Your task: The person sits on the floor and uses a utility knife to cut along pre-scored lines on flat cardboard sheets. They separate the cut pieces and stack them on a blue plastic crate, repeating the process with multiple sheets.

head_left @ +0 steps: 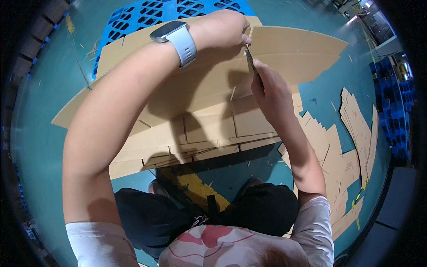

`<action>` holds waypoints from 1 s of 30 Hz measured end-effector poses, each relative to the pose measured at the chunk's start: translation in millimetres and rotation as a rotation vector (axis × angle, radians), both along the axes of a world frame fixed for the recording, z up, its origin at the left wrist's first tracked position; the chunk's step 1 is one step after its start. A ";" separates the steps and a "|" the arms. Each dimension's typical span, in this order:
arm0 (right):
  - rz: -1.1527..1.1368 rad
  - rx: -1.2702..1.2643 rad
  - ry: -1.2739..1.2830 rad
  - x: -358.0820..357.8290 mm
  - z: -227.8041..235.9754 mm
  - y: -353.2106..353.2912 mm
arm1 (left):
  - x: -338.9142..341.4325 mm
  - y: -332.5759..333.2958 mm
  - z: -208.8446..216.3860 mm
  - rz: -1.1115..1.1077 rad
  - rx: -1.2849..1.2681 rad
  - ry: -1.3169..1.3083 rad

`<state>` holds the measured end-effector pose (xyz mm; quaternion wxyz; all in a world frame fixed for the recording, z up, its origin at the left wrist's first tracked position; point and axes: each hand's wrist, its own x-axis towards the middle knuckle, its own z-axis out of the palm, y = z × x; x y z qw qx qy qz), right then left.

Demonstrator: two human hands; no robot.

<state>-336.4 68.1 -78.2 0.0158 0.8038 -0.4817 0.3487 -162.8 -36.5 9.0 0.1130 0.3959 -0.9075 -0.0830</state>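
A large brown cardboard sheet (302, 44) with slits stands tilted up in front of me, over more slotted cardboard sheets (209, 127). My left hand (224, 29), its wrist wearing a watch (171, 33) on a pale strap, is closed at the sheet's upper part. Its fingertips press beside a slit there. My right hand (273, 91) grips a dark, thin-bladed knife (250, 60). The blade points up, its tip at the slit just below my left fingertips. Part of the knife's handle is hidden in my right hand.
Under the far side of the cardboard lies a blue plastic pallet (151, 13). Cut cardboard sheets (331, 155) spread over the green floor at the right, with blue pallets (393, 107) stacked beyond. Cardboard scraps (93, 50) lie at the far left.
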 end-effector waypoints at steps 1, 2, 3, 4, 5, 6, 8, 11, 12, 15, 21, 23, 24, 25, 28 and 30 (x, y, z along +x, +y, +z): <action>-0.016 -0.007 0.026 -0.2 -0.7 -3.7 | -1.9 -0.5 0.0 0.000 0.003 -0.003; -0.012 0.009 0.013 1.0 0.4 -6.4 | -2.4 0.8 0.1 0.002 0.009 -0.009; -0.009 0.024 0.000 2.4 3.1 -8.7 | -2.2 1.7 0.5 0.004 0.011 -0.001; -0.007 0.039 -0.013 3.3 4.2 -9.8 | -2.1 2.2 1.0 0.006 0.013 0.007; -0.014 0.028 -0.013 4.2 2.2 -9.8 | -1.8 2.6 1.0 0.007 0.016 0.015; -0.021 0.017 -0.013 4.6 -1.0 -9.7 | -1.7 2.7 1.0 0.004 0.008 0.007; -0.031 0.003 0.008 5.1 -6.1 -8.1 | -0.5 1.2 -0.2 0.000 -0.006 -0.010; -0.033 -0.015 0.045 4.3 -10.6 -1.3 | -1.4 0.7 -6.1 0.033 -0.057 0.008; -0.031 -0.024 0.040 3.3 -11.1 0.4 | -2.1 0.1 -5.1 0.020 -0.049 -0.001; -0.028 0.000 0.005 2.4 -14.5 7.6 | -1.7 -2.1 -3.0 -0.007 -0.032 -0.012; -0.025 0.171 -0.040 -10.3 -13.1 39.8 | -1.5 -4.6 -4.2 0.047 -0.056 -0.032; -0.017 0.195 -0.090 -20.5 -14.0 47.3 | 4.2 -4.5 3.8 0.060 0.016 -0.099; -0.022 0.188 -0.116 -27.1 -16.2 50.5 | 16.9 -1.6 6.4 0.036 0.067 -0.079; -0.026 0.182 -0.142 -32.8 -18.4 53.5 | 38.0 2.9 10.2 0.014 0.117 -0.059; -0.058 0.324 -0.220 -37.6 -10.7 61.2 | 125.1 31.5 35.8 0.073 0.288 -0.190; -0.040 0.412 -0.236 -33.9 -3.7 65.7 | 179.7 53.0 28.6 0.166 0.380 -0.060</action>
